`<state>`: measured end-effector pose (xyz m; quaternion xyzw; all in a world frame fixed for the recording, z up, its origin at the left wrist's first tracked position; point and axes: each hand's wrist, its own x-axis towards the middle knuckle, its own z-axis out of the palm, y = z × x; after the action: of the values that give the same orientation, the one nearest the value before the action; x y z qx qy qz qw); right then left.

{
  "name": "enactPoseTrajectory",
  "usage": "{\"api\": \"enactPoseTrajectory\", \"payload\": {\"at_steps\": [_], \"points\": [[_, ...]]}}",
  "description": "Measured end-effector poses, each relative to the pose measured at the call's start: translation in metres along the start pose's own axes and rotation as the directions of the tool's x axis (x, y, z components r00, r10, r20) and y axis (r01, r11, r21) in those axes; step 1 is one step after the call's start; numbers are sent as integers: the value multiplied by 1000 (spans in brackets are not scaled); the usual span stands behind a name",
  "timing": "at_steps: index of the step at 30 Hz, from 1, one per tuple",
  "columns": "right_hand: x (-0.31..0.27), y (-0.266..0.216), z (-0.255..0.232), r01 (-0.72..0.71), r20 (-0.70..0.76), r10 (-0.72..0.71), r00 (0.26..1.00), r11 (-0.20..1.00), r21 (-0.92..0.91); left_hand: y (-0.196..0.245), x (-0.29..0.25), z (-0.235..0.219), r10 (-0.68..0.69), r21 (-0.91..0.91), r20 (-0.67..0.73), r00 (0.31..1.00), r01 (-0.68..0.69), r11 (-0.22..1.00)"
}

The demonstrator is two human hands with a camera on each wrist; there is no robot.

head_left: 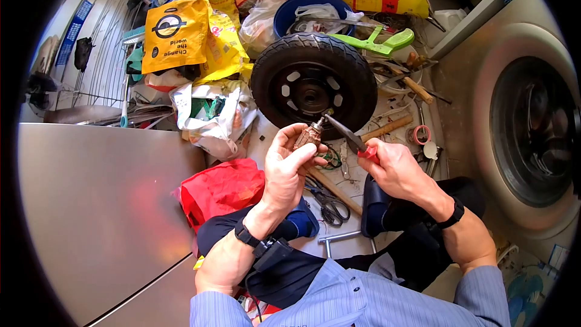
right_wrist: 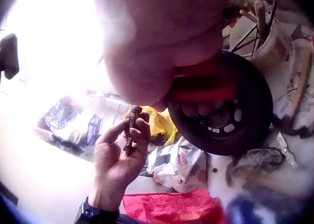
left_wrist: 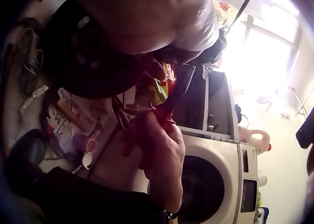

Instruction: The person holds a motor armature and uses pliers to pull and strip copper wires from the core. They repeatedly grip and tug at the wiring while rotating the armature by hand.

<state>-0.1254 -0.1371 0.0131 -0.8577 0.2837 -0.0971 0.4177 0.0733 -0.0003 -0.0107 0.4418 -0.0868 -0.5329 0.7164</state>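
Observation:
My left hand (head_left: 283,166) grips a rusty brown, roughly cylindrical part (head_left: 308,137) between thumb and fingers, its bare metal tip slanting up and away. In the right wrist view the same rusty part (right_wrist: 131,129) stands upright in that hand. Red-handled pliers (head_left: 346,132) with long dark jaws are held in my right hand (head_left: 396,169). Their nose reaches to the metal tip, where a small brass-coloured bit shows. Just beyond both hands a black wheel with a tyre (head_left: 311,94) leans against a blue bucket (head_left: 283,21).
Black-handled scissors (head_left: 334,211), a wooden stick (head_left: 339,192) and a hammer (head_left: 417,89) lie on the floor. A red cloth bag (head_left: 224,189) is by my left knee. The washing machine (head_left: 484,42) stands on the right, a grey metallic panel (head_left: 103,206) on the left.

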Motion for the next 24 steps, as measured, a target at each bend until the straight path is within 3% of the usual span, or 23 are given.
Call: {"api": "enactPoseTrajectory", "payload": {"at_steps": [2, 8, 15, 24], "points": [[0, -1, 0, -55, 120, 54, 991, 999, 0, 1, -1, 0, 5, 1, -9, 1000, -5, 1000], [-1, -3, 3, -86, 267, 94, 959, 995, -44, 3, 1, -2, -34, -59, 7, 999, 34, 998], [-3, -3, 7, -129, 349, 130, 928, 991, -26, 2, -1, -6, -31, -82, -20, 999, 30, 996], [-2, 1, 8, -56, 353, 64, 933, 998, -33, 0, -2, -15, -46, -88, 11, 999, 47, 995]]}}
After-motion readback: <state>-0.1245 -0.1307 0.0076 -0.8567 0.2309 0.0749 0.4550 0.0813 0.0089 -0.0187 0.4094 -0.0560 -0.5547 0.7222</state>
